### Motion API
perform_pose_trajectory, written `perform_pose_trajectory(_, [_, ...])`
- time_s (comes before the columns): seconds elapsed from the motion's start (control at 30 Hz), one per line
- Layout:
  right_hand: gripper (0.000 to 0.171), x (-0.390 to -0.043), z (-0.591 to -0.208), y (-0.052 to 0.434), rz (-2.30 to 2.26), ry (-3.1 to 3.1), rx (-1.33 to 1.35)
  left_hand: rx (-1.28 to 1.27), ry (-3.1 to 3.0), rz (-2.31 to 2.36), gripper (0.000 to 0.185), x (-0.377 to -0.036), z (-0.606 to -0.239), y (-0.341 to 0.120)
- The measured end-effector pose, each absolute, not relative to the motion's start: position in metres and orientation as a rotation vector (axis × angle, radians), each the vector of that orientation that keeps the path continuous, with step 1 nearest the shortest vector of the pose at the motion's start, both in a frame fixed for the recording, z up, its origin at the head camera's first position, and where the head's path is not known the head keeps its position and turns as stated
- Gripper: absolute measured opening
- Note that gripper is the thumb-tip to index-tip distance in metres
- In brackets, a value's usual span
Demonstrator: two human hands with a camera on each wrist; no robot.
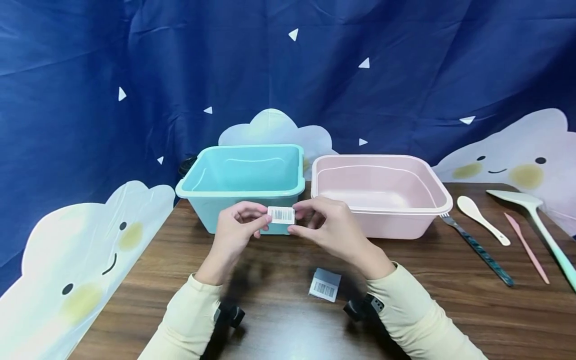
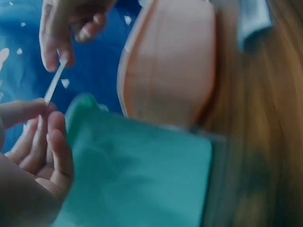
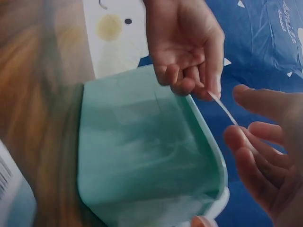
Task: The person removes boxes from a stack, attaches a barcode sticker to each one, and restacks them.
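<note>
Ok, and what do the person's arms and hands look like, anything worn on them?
Both arms wear plain, pale cream-yellow long sleeves reaching the wrists. The left hand and right hand are ungloved. A small black device sits at each wrist; its finer details are too small to tell.

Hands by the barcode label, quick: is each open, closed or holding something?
Left hand: holding the barcode label, pinched between thumb and fingers.
Right hand: at the label's other end; whether its grip is closed can't be told.
</note>
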State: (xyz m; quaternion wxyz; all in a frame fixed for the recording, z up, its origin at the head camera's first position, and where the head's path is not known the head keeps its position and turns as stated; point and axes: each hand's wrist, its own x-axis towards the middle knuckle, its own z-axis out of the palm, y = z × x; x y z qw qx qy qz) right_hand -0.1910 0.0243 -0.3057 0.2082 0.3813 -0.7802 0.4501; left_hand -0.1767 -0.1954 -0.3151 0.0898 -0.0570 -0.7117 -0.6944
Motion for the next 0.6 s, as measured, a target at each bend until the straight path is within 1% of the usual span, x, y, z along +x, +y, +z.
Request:
perform_pose_trajectory(0.13, [0.032, -0.191, -0.309, 0.015, 1.51, -2.334, 0.956, -0.251, -2.12, -1.971, 0.019, -0.183, -0.324, -0.206])
perform_pose_trajectory(0.27, [0.032, -0.193, -0.314, 0.007, 1.657, -2.399, 0.899, -0.262, -2.094, -1.917, 0.016, -0.189, -0.332, -0.213])
perform_pose_trajectory(0.6, [0.035, -0.197, -0.323, -0.013, 1.635, -2.468, 0.849, -0.128, -2.038, -1.867, 0.015, -0.199, -0.345, -0.226])
